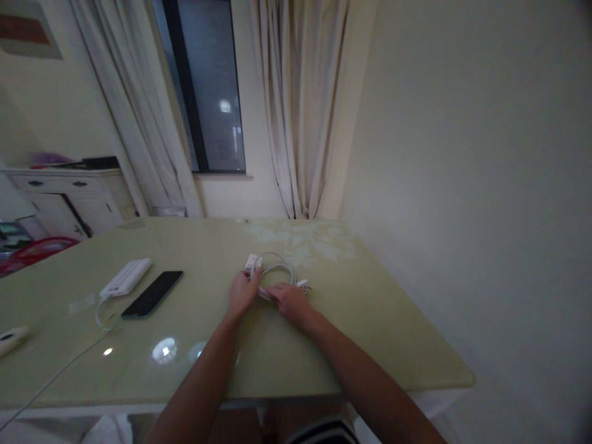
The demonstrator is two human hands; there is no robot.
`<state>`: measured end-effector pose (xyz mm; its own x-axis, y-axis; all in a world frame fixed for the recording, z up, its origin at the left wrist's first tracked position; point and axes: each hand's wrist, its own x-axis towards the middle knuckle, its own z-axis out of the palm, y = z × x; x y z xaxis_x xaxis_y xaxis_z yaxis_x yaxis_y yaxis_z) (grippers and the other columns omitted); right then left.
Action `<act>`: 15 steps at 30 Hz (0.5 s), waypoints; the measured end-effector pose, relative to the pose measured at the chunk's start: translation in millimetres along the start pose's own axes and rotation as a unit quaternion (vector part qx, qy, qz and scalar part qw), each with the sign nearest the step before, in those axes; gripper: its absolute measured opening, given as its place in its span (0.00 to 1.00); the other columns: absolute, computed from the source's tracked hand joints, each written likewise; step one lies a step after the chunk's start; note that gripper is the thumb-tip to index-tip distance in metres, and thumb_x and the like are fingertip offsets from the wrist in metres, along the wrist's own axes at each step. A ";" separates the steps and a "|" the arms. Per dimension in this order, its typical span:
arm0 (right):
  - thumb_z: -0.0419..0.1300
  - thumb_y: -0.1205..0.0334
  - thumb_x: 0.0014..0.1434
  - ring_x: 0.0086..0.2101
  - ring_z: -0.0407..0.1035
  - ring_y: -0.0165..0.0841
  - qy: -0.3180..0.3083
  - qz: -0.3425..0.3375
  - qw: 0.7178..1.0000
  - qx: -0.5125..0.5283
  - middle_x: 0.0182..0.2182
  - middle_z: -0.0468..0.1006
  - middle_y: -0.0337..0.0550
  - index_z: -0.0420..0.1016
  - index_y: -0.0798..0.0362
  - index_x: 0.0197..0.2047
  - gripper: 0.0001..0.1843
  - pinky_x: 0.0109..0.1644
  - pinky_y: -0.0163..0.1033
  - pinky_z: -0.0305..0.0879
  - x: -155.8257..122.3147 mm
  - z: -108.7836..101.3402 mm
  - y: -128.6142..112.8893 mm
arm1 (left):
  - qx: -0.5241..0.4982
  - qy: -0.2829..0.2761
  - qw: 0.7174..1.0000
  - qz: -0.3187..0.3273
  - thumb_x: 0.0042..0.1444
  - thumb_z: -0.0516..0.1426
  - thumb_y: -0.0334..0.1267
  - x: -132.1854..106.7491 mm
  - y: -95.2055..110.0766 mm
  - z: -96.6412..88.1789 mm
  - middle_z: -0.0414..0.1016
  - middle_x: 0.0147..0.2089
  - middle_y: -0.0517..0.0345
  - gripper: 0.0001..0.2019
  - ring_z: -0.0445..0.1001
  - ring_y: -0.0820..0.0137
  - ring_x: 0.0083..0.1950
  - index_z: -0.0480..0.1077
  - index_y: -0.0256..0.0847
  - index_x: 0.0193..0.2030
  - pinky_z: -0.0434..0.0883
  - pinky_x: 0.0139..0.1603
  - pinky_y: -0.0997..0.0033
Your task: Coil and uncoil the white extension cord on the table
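A white cable (287,269) lies in a loose coil on the glossy pale-green table (379,345). At the coil's far left is a white block (253,261), which looks like a power adapter or socket end. My left hand (243,293) is closed around the cable just below that block. On the near side of the loop, my right hand (291,302) pinches the cable with its fingers together. Just past the right hand sits a small white plug-like end (303,284) with more cable by it. The fingertips of both hands are partly hidden by the coil.
To the left lie a black phone (153,295) and a white power bank (127,277) with a white cord (60,373) trailing off the near edge. A white device (13,338) sits at the far left. A wall (462,185) borders the table's right side.
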<state>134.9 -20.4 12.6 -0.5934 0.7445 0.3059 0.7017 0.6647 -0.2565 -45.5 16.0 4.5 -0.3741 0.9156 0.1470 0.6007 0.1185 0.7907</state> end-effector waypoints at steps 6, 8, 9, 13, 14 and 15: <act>0.51 0.64 0.72 0.51 0.74 0.38 0.095 0.062 0.991 0.067 0.51 0.81 0.50 0.76 0.51 0.58 0.17 0.57 0.41 0.68 -5.5 -4.2 10.3 | -0.304 -0.058 0.951 -0.010 0.45 0.61 0.71 2.3 2.6 6.1 0.79 0.32 0.49 0.34 0.77 0.61 0.36 0.75 0.34 0.33 0.70 0.35 0.67; 0.51 0.65 0.71 0.49 0.74 0.38 0.138 0.075 0.982 0.106 0.48 0.81 0.50 0.76 0.52 0.55 0.15 0.55 0.41 0.68 -3.9 -4.7 10.4 | -0.347 -0.042 0.936 -0.037 0.42 0.65 0.68 1.7 2.7 7.0 0.79 0.31 0.50 0.32 0.76 0.63 0.35 0.73 0.35 0.33 0.70 0.35 0.68; 0.51 0.65 0.71 0.46 0.74 0.37 0.173 0.085 0.972 0.133 0.45 0.81 0.49 0.75 0.52 0.55 0.15 0.54 0.41 0.68 -3.3 -5.8 10.5 | -0.360 -0.029 0.931 -0.048 0.43 0.66 0.67 1.6 2.9 7.2 0.78 0.32 0.50 0.31 0.76 0.65 0.35 0.72 0.36 0.34 0.70 0.35 0.69; 0.47 0.59 0.72 0.30 0.71 0.30 0.373 0.160 0.873 0.270 0.36 0.77 0.40 0.66 0.51 0.60 0.17 0.39 0.35 0.69 -3.7 -20.5 19.0 | -0.390 0.019 0.919 -0.064 0.56 0.60 0.60 3.5 4.7 3.6 0.79 0.41 0.50 0.23 0.74 0.72 0.32 0.64 0.41 0.39 0.69 0.33 0.72; 0.47 0.57 0.72 0.27 0.68 0.29 0.422 0.181 0.837 0.297 0.35 0.76 0.39 0.64 0.50 0.61 0.18 0.35 0.34 0.68 -4.5 -26.3 23.9 | -0.399 0.038 0.914 -0.059 0.60 0.58 0.58 4.6 4.9 0.7 0.79 0.44 0.51 0.20 0.73 0.74 0.31 0.62 0.42 0.41 0.68 0.32 0.73; 0.47 0.55 0.72 0.25 0.66 0.27 0.465 0.200 0.801 0.320 0.34 0.75 0.37 0.63 0.50 0.62 0.18 0.32 0.32 0.66 -5.5 -32.4 30.0 | -0.406 0.066 0.910 -0.050 0.63 0.55 0.56 6.1 4.6 -3.0 0.79 0.45 0.51 0.17 0.70 0.76 0.28 0.60 0.44 0.43 0.67 0.30 0.74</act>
<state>171.9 -6.5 32.9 0.3869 0.7352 0.5565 0.2403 0.5023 -0.8307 -47.2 21.0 10.9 -0.5124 0.8552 0.0777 -0.1419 -0.1735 0.9745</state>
